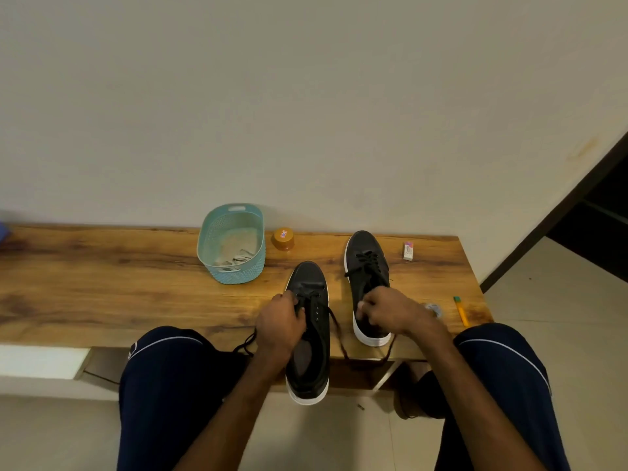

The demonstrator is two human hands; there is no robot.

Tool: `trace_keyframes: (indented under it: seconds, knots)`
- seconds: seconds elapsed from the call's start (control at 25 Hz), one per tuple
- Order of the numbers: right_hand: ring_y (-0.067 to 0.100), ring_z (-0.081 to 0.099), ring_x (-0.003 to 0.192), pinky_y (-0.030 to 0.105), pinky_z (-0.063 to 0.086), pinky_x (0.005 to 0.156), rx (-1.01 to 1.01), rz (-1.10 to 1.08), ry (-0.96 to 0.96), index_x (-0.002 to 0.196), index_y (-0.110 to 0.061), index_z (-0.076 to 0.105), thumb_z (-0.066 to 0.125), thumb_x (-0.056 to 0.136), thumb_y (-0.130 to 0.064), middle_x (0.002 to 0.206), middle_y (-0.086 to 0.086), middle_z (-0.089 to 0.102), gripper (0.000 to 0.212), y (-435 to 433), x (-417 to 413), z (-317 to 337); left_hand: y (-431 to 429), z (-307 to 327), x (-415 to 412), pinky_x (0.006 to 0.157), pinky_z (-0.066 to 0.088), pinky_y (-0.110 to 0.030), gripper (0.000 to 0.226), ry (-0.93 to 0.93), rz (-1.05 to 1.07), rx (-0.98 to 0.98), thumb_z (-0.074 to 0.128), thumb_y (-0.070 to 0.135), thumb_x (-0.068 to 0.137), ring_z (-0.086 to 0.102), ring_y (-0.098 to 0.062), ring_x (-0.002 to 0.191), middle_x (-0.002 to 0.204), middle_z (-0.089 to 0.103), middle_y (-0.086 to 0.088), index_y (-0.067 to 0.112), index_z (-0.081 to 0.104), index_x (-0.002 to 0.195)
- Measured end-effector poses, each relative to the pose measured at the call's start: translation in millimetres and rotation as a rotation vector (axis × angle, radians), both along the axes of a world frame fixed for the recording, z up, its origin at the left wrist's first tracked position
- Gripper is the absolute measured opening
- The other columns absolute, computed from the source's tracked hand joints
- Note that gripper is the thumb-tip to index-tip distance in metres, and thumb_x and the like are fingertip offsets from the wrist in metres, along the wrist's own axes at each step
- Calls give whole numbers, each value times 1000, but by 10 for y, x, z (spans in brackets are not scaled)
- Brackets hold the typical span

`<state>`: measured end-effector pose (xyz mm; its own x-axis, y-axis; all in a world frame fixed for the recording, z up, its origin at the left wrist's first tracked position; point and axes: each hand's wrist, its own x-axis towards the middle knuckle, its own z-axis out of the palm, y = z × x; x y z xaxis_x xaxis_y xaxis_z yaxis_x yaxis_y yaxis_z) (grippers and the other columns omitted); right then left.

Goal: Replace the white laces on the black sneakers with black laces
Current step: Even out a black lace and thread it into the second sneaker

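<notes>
Left hand: the left hand [280,319] has its fingers curled tight on the black lace [334,329] at the eyelets of the near sneaker [311,338]
Right hand: the right hand [382,311] is closed with fingertips pinched together; it looks to be pulling the lace's other end, though the exact grip is hard to make out
Near sneaker: toe pointing away, heel hanging over the bench [136,283] edge, only its front eyelets laced
Far sneaker [368,266]: just right, fully laced in black, its heel partly behind the right hand
Basket [234,246]: teal, behind and left, white laces [236,258] inside
Further out: orange-lidded jar [283,238], small white box [408,250], yellow pen [461,311]
</notes>
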<state>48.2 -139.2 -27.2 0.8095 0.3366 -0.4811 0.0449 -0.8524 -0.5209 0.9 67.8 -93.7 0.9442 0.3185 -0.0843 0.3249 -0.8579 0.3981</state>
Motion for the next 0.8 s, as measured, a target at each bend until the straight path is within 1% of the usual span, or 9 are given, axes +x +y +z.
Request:
trace_keyframes:
  seconds: [0.12,0.2,0.28,0.32,0.4,0.52,0.64,0.72,0.8]
  knots:
    - [4,63,85,20,45,74,257,-71,-90,104,-17,71,51,101,-10,89,-4,69,21,59,48,35,102,36,72,76,51,-32,19,31,18,-112,63,32,92,65,-21,92,97,71,-1,18,69,103]
    - [1,66,75,17,49,71,398,-122,-151,105,-18,68,57,98,-5,85,0,73,19,203,65,-19,123,-25,73,78,53,-32,16,25,79,-238,66,29,91,67,-18,89,95,74,0,19,72,102]
    - [0,66,64,16,50,63,484,-180,-189,95,-16,64,63,94,-6,78,2,72,11,380,113,-143,117,-92,52,78,53,-31,18,4,161,-359,66,25,91,67,-16,90,98,75,1,19,73,106]
    - [1,66,63,16,51,61,493,-198,-223,90,-17,63,67,93,-10,76,1,71,9,468,150,-224,127,-132,50,80,53,-31,18,-4,210,-424,65,23,91,67,-16,90,98,75,1,19,73,107]
    - [1,66,67,13,51,63,489,-215,-293,86,-18,67,72,90,-18,75,-5,70,7,621,203,-399,160,-188,60,83,56,-39,17,0,299,-553,64,20,90,68,-17,88,92,75,2,21,74,104]
    - [-1,65,75,11,48,67,504,-234,-260,90,-15,75,73,89,-17,81,-8,71,3,772,180,-672,211,-253,75,80,59,-48,14,25,361,-690,63,17,88,69,-21,83,83,74,2,25,75,90]
    - [-1,65,78,16,50,72,517,-225,-226,95,-18,75,73,88,-11,80,-13,69,10,863,88,-877,232,-292,78,78,60,-50,18,30,382,-709,62,16,87,70,-23,81,79,74,0,28,72,77]
    - [0,66,77,21,54,74,554,-225,-256,95,-23,68,75,85,-10,74,-12,67,18,865,63,-922,232,-333,84,78,60,-50,14,18,396,-732,63,17,85,70,-24,81,79,74,0,24,74,80]
    - [1,67,77,22,56,76,569,-221,-276,96,-24,61,76,83,-10,73,-11,69,24,859,59,-939,231,-372,85,78,60,-50,14,4,397,-735,63,21,83,71,-23,80,78,74,1,22,77,88]
